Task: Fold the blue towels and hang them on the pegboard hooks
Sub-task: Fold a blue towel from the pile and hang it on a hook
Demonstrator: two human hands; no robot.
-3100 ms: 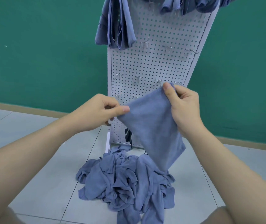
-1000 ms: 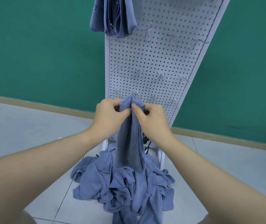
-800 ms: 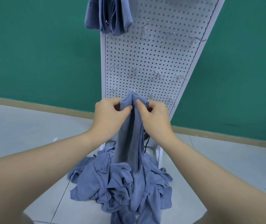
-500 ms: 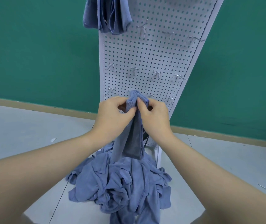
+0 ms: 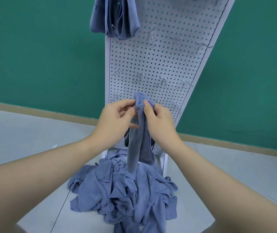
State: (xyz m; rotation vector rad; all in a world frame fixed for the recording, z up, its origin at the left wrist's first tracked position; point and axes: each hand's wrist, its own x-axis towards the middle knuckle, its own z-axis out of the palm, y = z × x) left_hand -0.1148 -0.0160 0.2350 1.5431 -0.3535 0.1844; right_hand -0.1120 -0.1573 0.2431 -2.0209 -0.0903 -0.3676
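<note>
While both hands pinch the towel (image 5: 140,132), you finish folding.
Next, seat its top on a hook (image 5: 176,105).

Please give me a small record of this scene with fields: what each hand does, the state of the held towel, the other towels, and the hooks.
left hand: pinches the held towel near its top
right hand: grips the same towel at the top
held towel: folded narrow, hanging down
pile of towels: loose on the floor below the pegboard
hung towel: at the pegboard's top left
pegboard: white, upright
free hooks: several rows bare
</note>
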